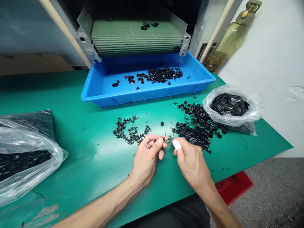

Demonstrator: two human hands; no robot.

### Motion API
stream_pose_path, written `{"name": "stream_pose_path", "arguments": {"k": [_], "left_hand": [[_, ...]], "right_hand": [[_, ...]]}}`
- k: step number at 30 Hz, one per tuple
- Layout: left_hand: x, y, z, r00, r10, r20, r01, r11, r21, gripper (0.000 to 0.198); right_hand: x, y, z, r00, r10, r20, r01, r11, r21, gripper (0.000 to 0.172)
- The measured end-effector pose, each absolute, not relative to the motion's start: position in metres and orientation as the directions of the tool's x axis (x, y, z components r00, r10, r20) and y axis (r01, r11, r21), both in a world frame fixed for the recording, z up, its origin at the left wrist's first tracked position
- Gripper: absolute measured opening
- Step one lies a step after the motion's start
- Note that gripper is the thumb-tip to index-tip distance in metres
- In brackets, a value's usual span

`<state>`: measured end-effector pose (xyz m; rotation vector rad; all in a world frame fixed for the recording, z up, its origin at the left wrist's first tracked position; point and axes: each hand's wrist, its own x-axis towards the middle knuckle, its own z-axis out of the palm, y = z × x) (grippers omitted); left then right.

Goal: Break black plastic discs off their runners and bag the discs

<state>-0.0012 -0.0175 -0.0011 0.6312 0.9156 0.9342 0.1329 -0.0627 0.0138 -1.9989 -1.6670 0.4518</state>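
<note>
My left hand [150, 153] pinches a small black plastic part [163, 139] between thumb and forefinger, mostly covered by the fingers. Close beside it, my right hand [191, 158] is closed, with white tape [176, 144] wrapped on a digit. Small black branched bits [170, 139] show at its fingertips, seemingly pinched there. Beyond the right hand spreads a heap of small black plastic parts [196, 123]. Past the left hand lie loose black branched pieces [133, 134]. A single round black piece [162, 123] rests between the two groups.
A blue tray [147, 96] holding black discs stands under a green conveyor belt [137, 41]. At right is an open plastic bag of black discs [230, 106]; at left, another bag [26, 152]. A red bin [237, 188] sits below the table edge. A bottle [228, 41] stands back right.
</note>
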Motion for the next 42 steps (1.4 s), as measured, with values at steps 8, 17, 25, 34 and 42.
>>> {"name": "stream_pose_path", "arguments": {"k": [8,17,25,34,42], "left_hand": [[-0.004,-0.014,-0.002,0.317,0.870,-0.377,-0.489,0.491,0.721,0.010],[-0.009,-0.012,-0.005,0.426,0.843,-0.327,-0.402,0.501,0.767,0.029],[-0.013,-0.012,-0.007,0.474,0.805,-0.357,-0.343,0.543,0.767,0.038],[-0.012,-0.015,-0.007,0.534,0.772,-0.346,-0.287,0.551,0.784,0.031],[-0.011,-0.016,-0.008,0.534,0.765,-0.360,-0.224,0.539,0.812,0.036]], "right_hand": [[0.130,0.019,0.029,-0.032,0.999,0.008,0.983,0.033,-0.183,0.030],[0.129,-0.036,0.049,-0.137,0.987,0.081,0.893,0.158,-0.421,0.029],[0.141,-0.063,0.054,-0.184,0.978,0.096,0.772,0.204,-0.602,0.043],[0.144,-0.084,0.023,-0.066,0.983,0.169,0.916,0.126,-0.381,0.029],[0.137,-0.080,0.017,-0.133,0.965,0.227,0.961,0.182,-0.209,0.028]]}}
